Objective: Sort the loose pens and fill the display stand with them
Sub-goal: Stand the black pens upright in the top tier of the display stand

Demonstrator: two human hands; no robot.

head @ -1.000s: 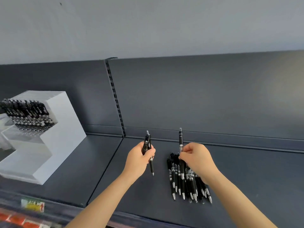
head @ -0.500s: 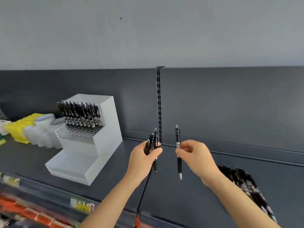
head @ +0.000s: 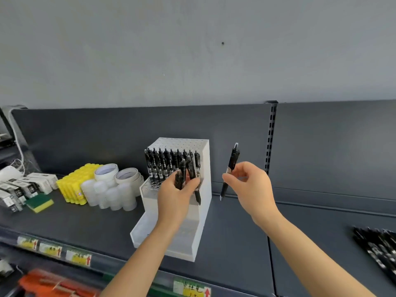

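On the dark shelf (head: 90,224), left hand (head: 174,197) grips several black pens (head: 186,174) before the white display stand (head: 202,168); right hand (head: 250,185) pinches one pen (head: 232,160) upright beside it. Loose pens (head: 379,247) lie far right.

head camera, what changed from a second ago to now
The view swung left: the white stepped display stand now sits centre, and the loose pile of black pens slid to the far right. The left hand, with its small bundle of black pens, moved in front of the stand. The right hand lifted its single black pen off the pile and carried it over. Both grips are unchanged; the stand's row of pens is as before.
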